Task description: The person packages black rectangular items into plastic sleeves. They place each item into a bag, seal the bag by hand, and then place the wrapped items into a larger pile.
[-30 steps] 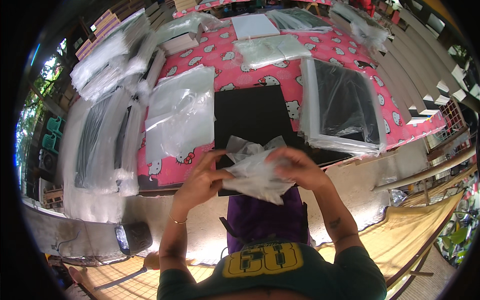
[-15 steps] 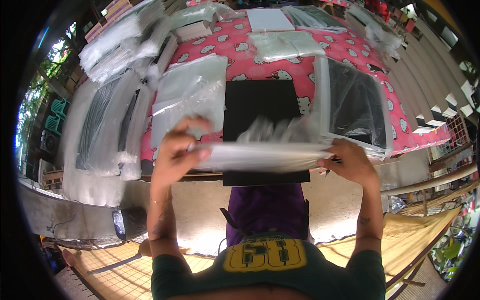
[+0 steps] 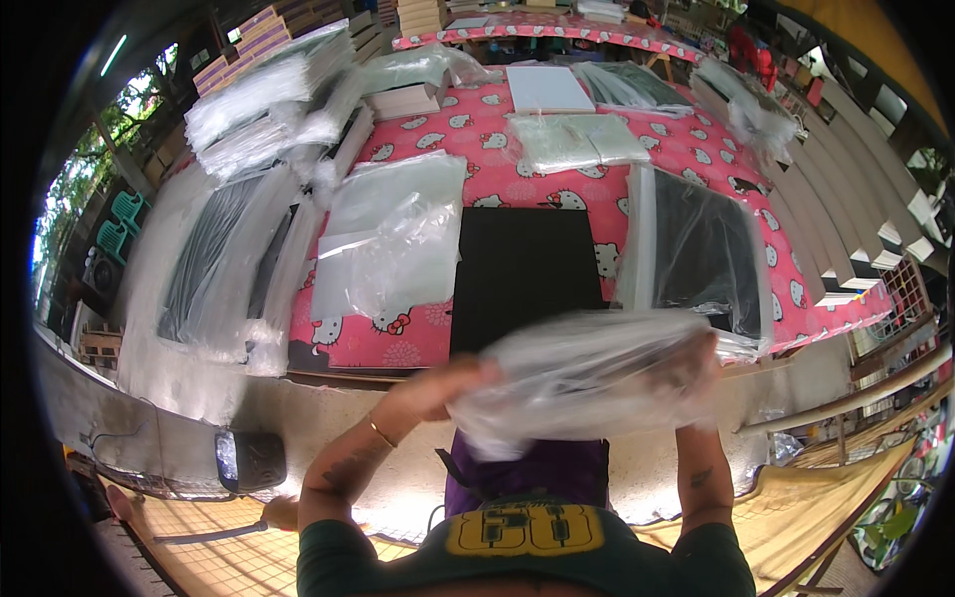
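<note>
A clear plastic bag (image 3: 587, 368), crumpled and smeared by motion, is held up in front of my body above the table's near edge. My left hand (image 3: 448, 388) is closed on its left end. At the right end, my right hand (image 3: 696, 373) shows only dimly through the plastic; it appears to grip the bag there, though its fingers are mostly veiled. Behind the bag, a flat black board (image 3: 527, 269) lies on the pink patterned tablecloth (image 3: 398, 348), its near part covered by the plastic.
Left of the board lie clear plastic bags (image 3: 388, 239); to its right is a plastic-wrapped black stack (image 3: 701, 249). Tall wrapped piles (image 3: 229, 249) line the left side. A white board (image 3: 549, 90) and a folded plastic pack (image 3: 577, 139) lie farther back. Long grey-brown stacks (image 3: 846, 209) run along the right.
The plastic bag has come down toward my body and spread wider. My left hand has moved right and nearer, closing on the bag's end. The view has tilted up slightly.
</note>
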`<state>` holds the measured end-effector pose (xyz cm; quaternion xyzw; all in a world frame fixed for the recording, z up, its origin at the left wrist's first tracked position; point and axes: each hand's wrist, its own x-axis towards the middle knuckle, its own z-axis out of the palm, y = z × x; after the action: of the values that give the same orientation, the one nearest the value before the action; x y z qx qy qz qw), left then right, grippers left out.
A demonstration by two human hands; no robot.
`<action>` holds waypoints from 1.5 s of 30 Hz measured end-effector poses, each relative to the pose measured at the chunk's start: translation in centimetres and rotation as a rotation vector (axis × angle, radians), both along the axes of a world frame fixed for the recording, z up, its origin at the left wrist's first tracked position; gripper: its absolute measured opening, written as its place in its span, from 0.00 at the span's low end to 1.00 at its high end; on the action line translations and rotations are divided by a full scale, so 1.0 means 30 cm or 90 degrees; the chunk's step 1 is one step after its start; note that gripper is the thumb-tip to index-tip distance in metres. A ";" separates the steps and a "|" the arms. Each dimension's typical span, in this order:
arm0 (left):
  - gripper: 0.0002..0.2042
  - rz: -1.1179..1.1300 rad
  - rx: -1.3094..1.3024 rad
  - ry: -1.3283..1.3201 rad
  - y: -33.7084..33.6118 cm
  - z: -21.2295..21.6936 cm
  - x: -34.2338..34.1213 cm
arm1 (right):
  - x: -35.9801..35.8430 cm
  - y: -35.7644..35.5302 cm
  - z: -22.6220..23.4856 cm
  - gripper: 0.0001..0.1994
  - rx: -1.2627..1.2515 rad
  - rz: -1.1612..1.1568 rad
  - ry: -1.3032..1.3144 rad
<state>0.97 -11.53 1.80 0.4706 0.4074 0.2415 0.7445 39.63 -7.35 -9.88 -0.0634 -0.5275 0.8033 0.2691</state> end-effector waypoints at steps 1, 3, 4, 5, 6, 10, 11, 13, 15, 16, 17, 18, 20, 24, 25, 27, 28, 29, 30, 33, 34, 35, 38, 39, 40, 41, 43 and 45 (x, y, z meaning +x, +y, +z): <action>0.15 -0.138 0.039 0.007 0.007 -0.034 -0.014 | 0.042 -0.005 -0.072 0.25 -0.099 -0.074 0.023; 0.12 -0.051 0.089 -0.323 -0.037 -0.029 0.010 | 0.054 -0.016 -0.086 0.25 -0.170 -0.137 0.048; 0.11 0.048 0.039 -0.458 -0.044 -0.012 -0.018 | 0.026 -0.026 -0.029 0.24 -0.139 -0.122 0.048; 0.11 -0.011 0.087 -0.460 -0.023 -0.003 -0.020 | -0.002 -0.050 0.015 0.23 -0.084 -0.118 0.072; 0.11 -0.071 0.137 -0.462 0.001 0.008 -0.020 | -0.027 -0.074 0.060 0.22 -0.031 -0.118 0.098; 0.16 -0.308 0.383 0.137 0.016 -0.026 -0.005 | -0.071 -0.129 0.205 0.19 -0.175 -0.338 0.144; 0.16 -0.209 0.357 0.018 -0.007 -0.025 -0.026 | -0.074 -0.123 0.222 0.18 -0.137 -0.320 0.091; 0.18 -0.021 0.297 -0.221 -0.035 -0.004 -0.089 | -0.038 -0.088 0.176 0.18 0.133 -0.118 -0.153; 0.11 0.111 0.163 -0.128 -0.038 0.004 -0.128 | -0.071 -0.134 0.229 0.18 -0.023 -0.060 -0.318; 0.10 0.039 0.173 -0.029 -0.023 -0.026 -0.161 | -0.089 -0.161 0.223 0.17 -0.079 -0.092 -0.052; 0.10 -0.034 0.181 0.069 -0.016 -0.053 -0.178 | -0.078 -0.182 0.218 0.16 -0.105 -0.124 -0.050; 0.08 -0.018 0.115 -0.004 -0.038 -0.087 -0.171 | -0.062 -0.201 0.205 0.15 -0.134 -0.158 -0.046; 0.05 0.138 0.087 -0.109 -0.091 -0.125 -0.157 | -0.045 -0.243 0.162 0.14 -0.084 -0.221 -0.175; 0.10 0.451 0.159 0.085 -0.254 -0.295 -0.014 | -0.217 -0.377 0.039 0.18 0.011 -0.625 -0.444; 0.11 0.489 0.160 0.149 -0.274 -0.308 0.022 | -0.241 -0.393 0.012 0.22 0.032 -0.731 -0.488; 0.19 0.460 0.203 0.222 -0.283 -0.347 0.038 | -0.277 -0.391 -0.004 0.27 0.076 -0.746 -0.531; 0.21 0.449 0.209 0.237 -0.281 -0.361 0.040 | -0.288 -0.389 -0.007 0.29 0.099 -0.752 -0.552; 0.22 0.439 0.214 0.252 -0.283 -0.369 0.043 | -0.293 -0.397 -0.003 0.29 0.136 -0.747 -0.568; 0.24 0.442 0.238 0.250 -0.275 -0.361 0.047 | -0.298 -0.394 0.009 0.30 0.179 -0.745 -0.579; 0.24 0.385 0.222 0.325 -0.299 -0.282 0.043 | -0.325 -0.390 0.043 0.28 0.134 -0.836 -0.557; 0.24 0.417 0.220 0.305 -0.298 -0.294 0.047 | -0.331 -0.389 0.051 0.27 0.090 -0.880 -0.538; 0.24 0.448 0.218 0.286 -0.296 -0.321 0.055 | -0.322 -0.385 0.028 0.26 0.079 -0.861 -0.549; 0.24 0.447 0.234 0.311 -0.314 -0.383 0.054 | -0.298 -0.381 -0.045 0.24 0.145 -0.853 -0.579; 0.24 0.430 0.241 0.333 -0.318 -0.388 0.054 | -0.301 -0.384 -0.048 0.23 0.233 -0.880 -0.592; 0.24 0.448 0.241 0.314 -0.319 -0.384 0.054 | -0.304 -0.387 -0.050 0.22 0.321 -0.905 -0.602; 0.23 0.466 0.241 0.294 -0.324 -0.369 0.057 | -0.298 -0.393 -0.043 0.21 0.236 -0.900 -0.561; 0.22 0.505 0.239 0.255 -0.337 -0.340 0.060 | -0.274 -0.410 -0.007 0.19 0.071 -0.876 -0.478; 0.17 0.537 0.243 0.083 -0.336 -0.311 0.034 | -0.244 -0.413 0.026 0.08 0.017 -0.901 -0.376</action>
<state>1.97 -21.62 -7.53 0.4068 0.5571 0.5638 0.4541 32.31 -19.72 -9.10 -0.5951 -0.4207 0.3829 0.5677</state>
